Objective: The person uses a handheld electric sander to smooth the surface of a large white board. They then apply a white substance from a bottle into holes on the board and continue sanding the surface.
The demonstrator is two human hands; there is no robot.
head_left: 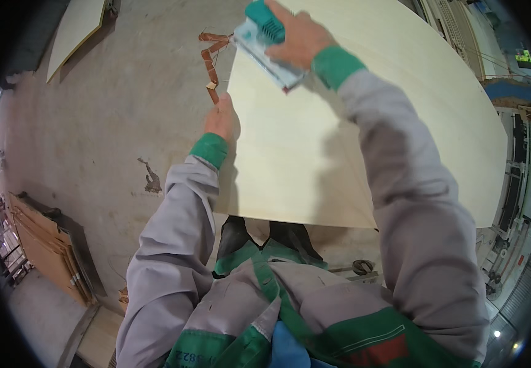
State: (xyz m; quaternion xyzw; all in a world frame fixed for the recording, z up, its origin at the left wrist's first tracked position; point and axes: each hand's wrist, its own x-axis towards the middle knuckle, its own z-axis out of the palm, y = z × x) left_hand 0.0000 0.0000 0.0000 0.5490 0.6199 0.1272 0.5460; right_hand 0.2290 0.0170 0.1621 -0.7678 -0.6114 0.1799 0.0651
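Note:
A large pale, smooth panel lies in front of me, its near edge above my feet. My right hand is closed round the teal handle of a flat tool. The tool has a pale rectangular base and is over the panel's far left part, slightly blurred. At the panel's left edge, my left hand is closed on the panel, fingers partly hidden. Just beyond that hand, a bent brown strip shows against the floor.
The concrete floor stretches to the left. Brown flat sheets lean at the lower left. Another pale board is at the upper left. Long rails and machine parts line the right side. A dark round item lies near my feet.

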